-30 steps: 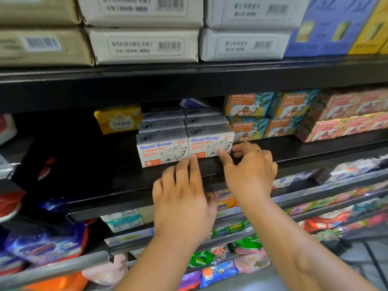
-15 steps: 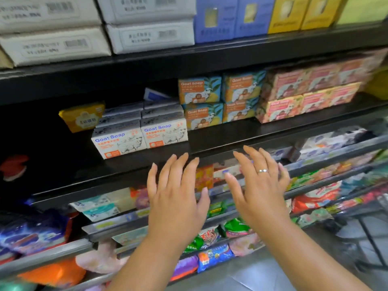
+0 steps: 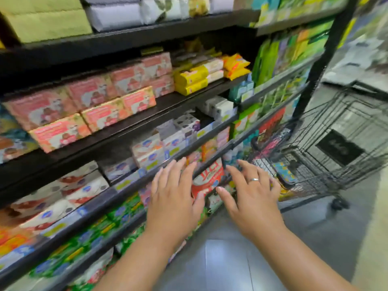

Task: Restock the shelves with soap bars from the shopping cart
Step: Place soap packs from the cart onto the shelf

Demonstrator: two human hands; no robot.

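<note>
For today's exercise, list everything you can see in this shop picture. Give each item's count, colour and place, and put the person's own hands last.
Pink soap boxes: several, too blurred to count, pink and orange, middle shelf, left.
Yellow soap packs: two stacked, yellow, middle shelf, right of the pink boxes.
Orange packets: two stacked, orange, middle shelf, far right.
Green packages: many, green, next shelf unit to the right.
Shopping cart: one, black wire, on the floor at right.
Floor: grey tiles, below.
Left hand: one, open, empty, before the lower shelves.
Right hand: one, open, empty, ring on a finger, nearer the cart.
</note>
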